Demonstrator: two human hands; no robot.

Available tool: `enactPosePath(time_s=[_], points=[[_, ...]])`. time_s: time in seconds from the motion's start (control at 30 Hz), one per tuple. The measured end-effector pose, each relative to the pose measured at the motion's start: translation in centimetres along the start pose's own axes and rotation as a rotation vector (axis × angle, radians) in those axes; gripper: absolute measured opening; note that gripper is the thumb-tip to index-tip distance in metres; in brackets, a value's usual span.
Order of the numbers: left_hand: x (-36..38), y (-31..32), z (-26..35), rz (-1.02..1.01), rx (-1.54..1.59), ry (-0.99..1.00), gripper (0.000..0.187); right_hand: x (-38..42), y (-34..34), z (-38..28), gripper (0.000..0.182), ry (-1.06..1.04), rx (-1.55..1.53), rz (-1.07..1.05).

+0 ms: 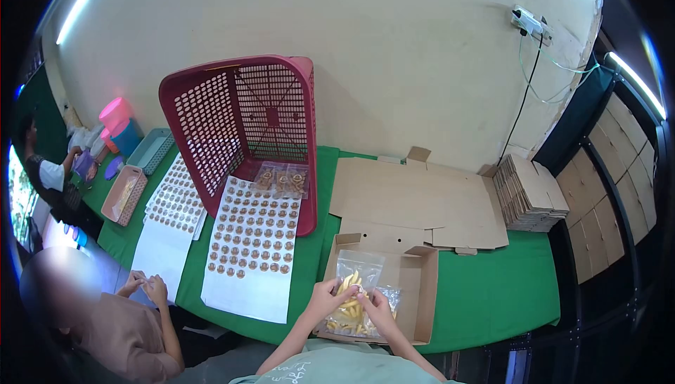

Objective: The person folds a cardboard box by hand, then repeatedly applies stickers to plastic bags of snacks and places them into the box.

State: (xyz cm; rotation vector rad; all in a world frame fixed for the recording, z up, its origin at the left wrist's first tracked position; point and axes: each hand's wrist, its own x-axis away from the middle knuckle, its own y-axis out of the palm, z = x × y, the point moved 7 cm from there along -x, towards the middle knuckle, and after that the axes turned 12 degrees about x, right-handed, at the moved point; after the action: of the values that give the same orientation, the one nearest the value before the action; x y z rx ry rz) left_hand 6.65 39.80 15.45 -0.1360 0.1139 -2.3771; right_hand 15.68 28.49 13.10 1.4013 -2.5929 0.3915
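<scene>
Both hands met at the near edge of the green table (492, 293), over an open cardboard box (411, 293). The left hand (325, 298) and the right hand (376, 307) each pinched the same clear snack bag (355, 278), fingers closed on its middle, bag upright and leaning just inside the box. A small round sticker seemed to sit between the fingertips on the bag front, too small to be sure. Another filled bag (348, 322) lay flat in the box bottom under the hands, so at least one looked already packed; most of the box floor to the right was bare, so packing seemed early on. The near sticker sheet (254, 240), left of the box, had its lower part blank, rows apparently used up, with many rows left higher up. More sticker sheets (172, 198) lay farther left. A red basket (242, 124) lay tipped on its side behind the sheets, a few small packets (285, 179) at its mouth. Flattened cardboard (415, 201) lay behind the box, and a stack of folded boxes (531, 194) sat far right, unbuilt, so plenty was judged left. At near left another person's hands (144, 285) worked by a sheet; a third person sat at far left.
</scene>
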Motion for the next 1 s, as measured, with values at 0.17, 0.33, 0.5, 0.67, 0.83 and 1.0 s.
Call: enactPosePath(time_s=[0.17,0.33,0.5,0.67,0.83,1.0], points=[[1.3,1.0,1.5,-0.004,0.262,-0.114,0.031,-0.5,-0.3,0.3,0.011,-0.104,-0.064,0.101],[1.9,2.4,0.1,-0.008,0.41,-0.032,0.035,-0.4,-0.9,0.4,0.013,-0.174,0.085,0.19],[2.2,2.6,-0.9,-0.057,0.34,-0.133,0.038,0.0,-0.9,-2.1,0.019,-0.185,0.232,0.209],[1.9,3.5,-2.5,-0.092,0.337,-0.036,0.038,0.0,-1.7,-1.7,0.023,-0.238,0.192,0.262],[1.9,4.1,-1.5,-0.069,0.364,-0.043,0.036,-0.2,-2.6,-0.3,0.023,-0.215,0.116,0.282],[1.9,3.8,-1.0,-0.05,0.31,-0.328,0.034,-1.2,-2.7,0.1,0.02,-0.201,0.088,0.185]])
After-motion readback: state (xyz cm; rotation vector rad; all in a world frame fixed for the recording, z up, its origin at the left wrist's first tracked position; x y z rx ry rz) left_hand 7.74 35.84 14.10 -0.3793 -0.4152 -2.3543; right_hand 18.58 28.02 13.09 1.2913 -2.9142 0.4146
